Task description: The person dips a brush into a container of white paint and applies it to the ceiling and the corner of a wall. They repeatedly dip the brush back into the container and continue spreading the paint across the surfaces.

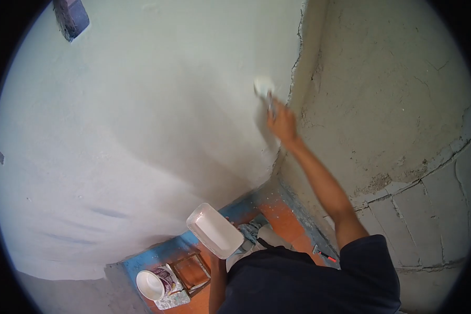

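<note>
Plastering right into the wall corner

Right hand (283, 123) is clenched on a trowel (265, 88) pressed to the smooth wall (141, 104) beside the rough wall (392, 94). Left hand (218, 260) grips a white plaster tray (214, 230) held low. Bucket (153, 284) sits on the floor (285, 220). My guess: tilt that tray and the mix slides off, or the blade catches the cracked edge and gouges it.

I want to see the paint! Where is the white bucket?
In the head view, the white bucket sits on the floor at bottom left, beside a brown tile, below the white tray.
</note>
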The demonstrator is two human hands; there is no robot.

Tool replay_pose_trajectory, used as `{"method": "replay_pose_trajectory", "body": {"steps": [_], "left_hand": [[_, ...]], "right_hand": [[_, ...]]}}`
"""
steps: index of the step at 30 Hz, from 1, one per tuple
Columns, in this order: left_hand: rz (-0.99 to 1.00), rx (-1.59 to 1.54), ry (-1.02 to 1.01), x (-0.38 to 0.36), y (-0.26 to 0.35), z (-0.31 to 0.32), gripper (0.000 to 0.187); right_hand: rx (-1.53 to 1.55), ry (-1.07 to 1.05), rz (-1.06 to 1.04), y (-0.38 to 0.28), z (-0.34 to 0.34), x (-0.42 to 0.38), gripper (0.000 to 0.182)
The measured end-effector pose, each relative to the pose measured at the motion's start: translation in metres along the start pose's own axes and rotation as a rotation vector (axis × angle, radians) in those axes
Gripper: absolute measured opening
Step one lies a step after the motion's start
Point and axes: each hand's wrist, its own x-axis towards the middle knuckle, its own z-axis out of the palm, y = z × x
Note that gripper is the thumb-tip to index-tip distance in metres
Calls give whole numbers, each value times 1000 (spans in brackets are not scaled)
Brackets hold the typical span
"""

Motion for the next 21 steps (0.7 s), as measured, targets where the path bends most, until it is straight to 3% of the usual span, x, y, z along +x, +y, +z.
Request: {"method": "replay_pose_trajectory", "body": {"steps": [4,7,10,12,13,17,20,21], "left_hand": [[27,-17,27,-1,-4,6,98],[-12,79,76,3,-3,5,102],[-37,103,72,6,0,7,101],[-44,98,69,9,-2,7,101],[-46,95,68,10,-4,8,101],[-78,95,72,21,-8,13,100],[-91,98,67,29,-13,20,100],[-92,102,65,32,-15,21,100]], "right_hand": [[-27,-518,251,15,28,-103,56],[-74,-928,321,42,33,-122,39],[64,-867,347,39,18,-97,36],[356,-585,365,-9,-38,-34,30],[382,-371,237,-10,-41,-16,35],[485,-307,255,-45,-83,65,44],[485,-344,253,-29,-23,43,48],[352,-446,296,-27,-6,22,42]]}}
